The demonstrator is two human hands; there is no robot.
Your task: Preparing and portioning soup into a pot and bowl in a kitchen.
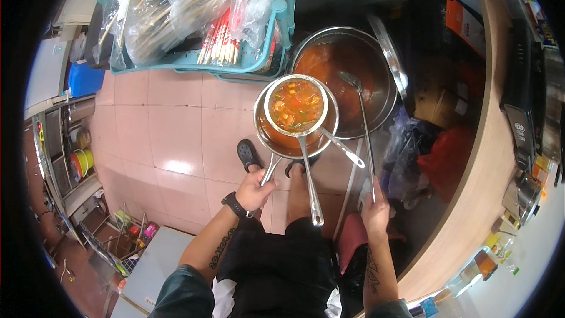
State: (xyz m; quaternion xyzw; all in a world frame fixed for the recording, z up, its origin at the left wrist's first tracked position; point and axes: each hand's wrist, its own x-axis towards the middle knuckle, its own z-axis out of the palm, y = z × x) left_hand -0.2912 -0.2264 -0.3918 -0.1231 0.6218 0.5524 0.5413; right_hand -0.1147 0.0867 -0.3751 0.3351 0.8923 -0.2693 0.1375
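Observation:
My left hand (256, 191) is closed round the handle of a metal saucepan (260, 134) that holds reddish-brown liquid. A round strainer (296, 105) rests over the saucepan, full of broth with chopped pieces and greens. Its long metal handle points towards me, and another utensil handle (342, 148) sticks out at the right. My right hand (376, 210) grips the long handle of a metal ladle (351, 79), whose head is over a large steel pot (393, 110) of reddish-brown soup. The saucepan overlaps the pot's near left edge in this view.
A teal basket cart (194, 68) with bagged skewers and chopsticks stands at the upper left. A metal lid (388, 55) leans at the pot's right. Plastic bags (404, 141) lie below the curved wooden counter edge (463, 190). Pink floor tiles (172, 141) show at the left.

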